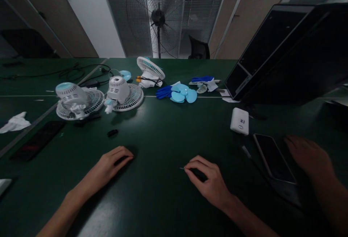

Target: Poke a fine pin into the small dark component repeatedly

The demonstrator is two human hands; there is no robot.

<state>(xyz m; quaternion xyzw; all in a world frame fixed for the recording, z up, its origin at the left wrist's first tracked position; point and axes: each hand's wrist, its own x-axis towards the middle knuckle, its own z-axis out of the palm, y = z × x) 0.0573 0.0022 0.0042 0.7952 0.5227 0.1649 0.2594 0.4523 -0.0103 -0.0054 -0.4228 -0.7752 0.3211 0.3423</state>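
Note:
My left hand (115, 160) rests on the dark green table, its thumb and fingertips together in a pinch. Whatever may be between those fingertips is too small to make out. My right hand (208, 179) also pinches, and a small thin metal piece (181, 168) pokes out from its fingertips to the left. The exact kind of that piece does not show. A small black part (112, 133) lies on the table beyond my left hand. Farther back are two white fan heads with grilles, the left fan head (73, 97) and the right fan head (119, 90).
A third small fan (150, 74), light-blue fan blades (184, 94) and blue-and-white gloves (205, 81) lie at the back. On the right are a white power bank (239, 121), a phone (273, 157), a large black monitor (288, 55) and another person's hand (311, 155). A dark tray-like slab (38, 141) lies left.

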